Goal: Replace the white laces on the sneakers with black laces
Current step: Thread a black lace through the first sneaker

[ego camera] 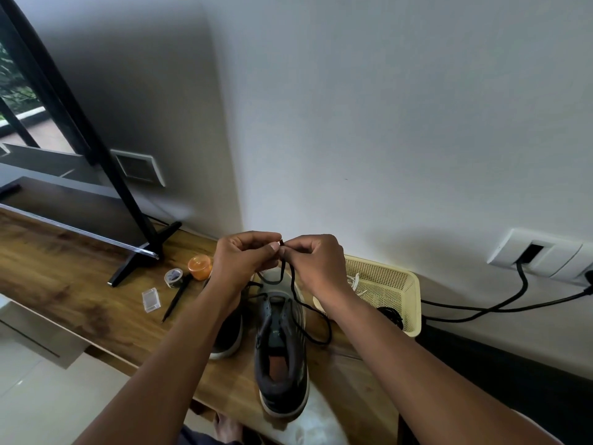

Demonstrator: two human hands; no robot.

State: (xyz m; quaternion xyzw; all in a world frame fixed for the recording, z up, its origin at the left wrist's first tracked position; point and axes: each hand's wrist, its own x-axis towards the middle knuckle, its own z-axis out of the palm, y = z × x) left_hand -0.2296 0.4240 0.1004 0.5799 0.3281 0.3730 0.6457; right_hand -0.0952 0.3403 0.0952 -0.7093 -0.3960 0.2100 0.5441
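A grey sneaker (282,358) with a white sole stands on the wooden shelf (80,284), heel toward me. A black lace (313,319) runs through its front eyelets and loops off to the right. My left hand (244,258) and my right hand (313,258) are raised above the toe, fingertips together, both pinching the lace ends near its tip. A second dark sneaker (229,332) sits to the left, mostly hidden under my left forearm. A white lace (354,282) lies in the cream basket (407,293).
Left of the shoes lie an orange lidded jar (199,267), a tape roll (173,277), a black pen (175,300) and a small clear box (150,296). A TV stand foot (141,255) stands further left. Black cables (500,303) trail from wall sockets on the right.
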